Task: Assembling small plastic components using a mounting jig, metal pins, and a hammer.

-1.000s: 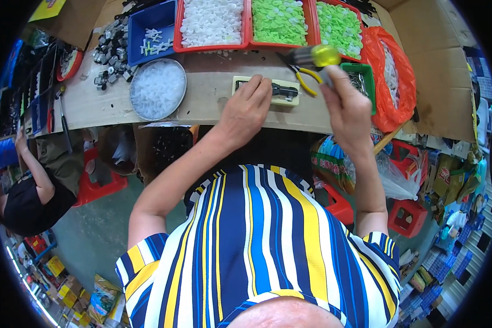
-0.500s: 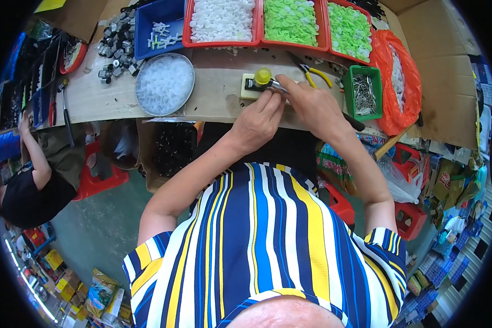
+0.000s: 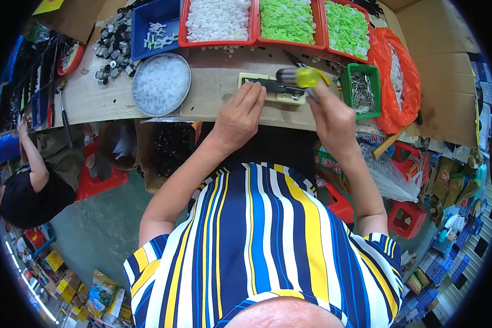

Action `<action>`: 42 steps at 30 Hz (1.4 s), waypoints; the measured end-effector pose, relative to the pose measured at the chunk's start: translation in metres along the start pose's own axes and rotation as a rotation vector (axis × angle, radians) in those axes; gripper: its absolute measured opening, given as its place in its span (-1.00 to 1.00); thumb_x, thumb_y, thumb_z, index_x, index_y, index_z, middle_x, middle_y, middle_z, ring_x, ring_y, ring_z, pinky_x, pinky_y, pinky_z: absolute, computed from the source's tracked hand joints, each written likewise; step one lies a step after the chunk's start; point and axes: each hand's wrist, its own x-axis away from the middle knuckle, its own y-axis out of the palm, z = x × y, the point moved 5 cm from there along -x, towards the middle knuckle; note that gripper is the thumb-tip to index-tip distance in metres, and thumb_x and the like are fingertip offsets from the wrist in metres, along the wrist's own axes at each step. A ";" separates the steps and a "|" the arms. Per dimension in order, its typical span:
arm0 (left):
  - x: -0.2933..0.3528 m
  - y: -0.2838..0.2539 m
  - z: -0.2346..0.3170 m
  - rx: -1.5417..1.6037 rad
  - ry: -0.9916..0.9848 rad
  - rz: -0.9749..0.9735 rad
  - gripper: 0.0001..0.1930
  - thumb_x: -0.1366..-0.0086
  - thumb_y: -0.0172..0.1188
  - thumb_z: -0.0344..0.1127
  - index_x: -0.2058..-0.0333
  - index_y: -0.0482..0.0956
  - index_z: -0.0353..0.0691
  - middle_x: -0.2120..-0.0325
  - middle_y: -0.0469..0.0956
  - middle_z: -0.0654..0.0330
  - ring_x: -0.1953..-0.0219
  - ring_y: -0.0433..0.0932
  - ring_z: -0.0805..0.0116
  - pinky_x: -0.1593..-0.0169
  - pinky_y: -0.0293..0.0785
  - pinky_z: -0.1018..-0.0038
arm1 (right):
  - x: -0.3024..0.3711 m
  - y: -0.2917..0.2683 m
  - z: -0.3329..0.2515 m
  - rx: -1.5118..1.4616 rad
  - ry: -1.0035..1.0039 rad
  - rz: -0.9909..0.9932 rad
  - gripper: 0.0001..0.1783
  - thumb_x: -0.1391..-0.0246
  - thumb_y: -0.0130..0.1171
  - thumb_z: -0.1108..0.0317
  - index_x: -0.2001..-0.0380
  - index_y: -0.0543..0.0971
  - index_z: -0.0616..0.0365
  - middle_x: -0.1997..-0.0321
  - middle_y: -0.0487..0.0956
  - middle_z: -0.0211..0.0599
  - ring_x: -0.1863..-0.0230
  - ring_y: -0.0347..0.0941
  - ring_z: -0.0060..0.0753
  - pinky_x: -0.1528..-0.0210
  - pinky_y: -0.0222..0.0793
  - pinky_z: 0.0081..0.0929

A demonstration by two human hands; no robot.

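A small hammer with a yellow face is gripped by its handle in my right hand. Its head, blurred by motion, hovers above a cream block lying at the bench's front edge. On that block lies a narrow black part, partly hidden under the hammer head. My left hand presses closed fingertips on the left end of this part. Behind the hammer are pliers, their yellow handles mostly covered.
A round tray of translucent pieces sits left of my hands. Red bins of white and green pieces and a blue bin line the back. At right stand a green bin of metal pins and an orange bag. Another person works far left.
My right hand has moved right and lifted the hammer, its head swinging over the block. My left hand has shifted left onto the black part's end, baring more of the block.
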 end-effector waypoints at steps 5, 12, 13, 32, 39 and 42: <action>-0.006 0.000 0.000 0.000 -0.006 -0.021 -0.59 -0.01 0.14 -0.53 0.09 0.54 -0.52 0.08 0.50 -0.06 -0.02 0.50 0.04 -0.07 0.49 0.31 | 0.010 0.006 0.008 0.138 0.095 -0.296 -0.54 -0.14 0.18 0.38 -0.14 0.45 0.04 0.37 0.59 -0.08 0.41 0.56 0.04 0.38 0.46 -0.09; -0.023 0.013 0.008 0.073 0.033 0.011 -0.70 -0.09 0.25 -0.55 0.15 0.56 -0.49 0.15 0.53 -0.03 0.04 0.54 0.02 -0.03 0.51 0.27 | 0.026 0.000 0.031 0.061 0.317 -0.316 -0.56 -0.15 0.19 0.40 -0.12 0.46 0.10 0.14 0.61 0.03 0.19 0.57 0.11 0.21 0.50 -0.16; -0.023 0.013 0.007 0.067 0.036 0.009 -0.69 -0.09 0.25 -0.54 0.15 0.56 -0.49 0.15 0.53 -0.03 0.04 0.54 0.03 -0.03 0.51 0.27 | 0.023 -0.011 0.028 0.030 0.308 -0.258 -0.55 -0.15 0.18 0.42 -0.14 0.45 0.11 0.14 0.61 0.06 0.17 0.55 0.15 0.18 0.49 -0.14; -0.039 0.007 0.003 0.212 -0.061 -0.033 -0.73 -0.11 0.26 -0.54 0.16 0.58 -0.41 0.19 0.54 0.03 0.10 0.54 0.04 0.03 0.50 0.26 | -0.040 -0.038 0.158 0.507 0.219 0.045 -0.72 -0.19 0.14 0.35 0.03 0.57 0.07 0.32 0.50 -0.12 0.21 0.49 -0.01 0.25 0.41 -0.08; -0.047 0.010 -0.007 0.261 -0.098 -0.129 -0.64 -0.08 0.27 -0.57 0.09 0.55 -0.35 0.19 0.51 0.02 0.09 0.48 0.03 0.05 0.45 0.22 | -0.031 -0.029 0.104 0.306 0.115 -0.043 -0.79 -0.09 0.22 0.39 0.19 0.55 0.18 0.21 0.50 -0.15 0.10 0.46 -0.04 0.13 0.43 -0.14; -0.056 -0.001 -0.008 0.389 -0.183 -0.144 -0.61 -0.07 0.27 -0.59 0.07 0.54 -0.35 0.19 0.46 0.01 0.11 0.48 0.04 0.07 0.44 0.28 | -0.011 0.006 0.077 0.108 0.092 -0.310 -0.78 0.03 0.27 0.47 0.30 0.49 0.26 0.03 0.45 -0.05 0.00 0.41 0.04 -0.04 0.40 -0.18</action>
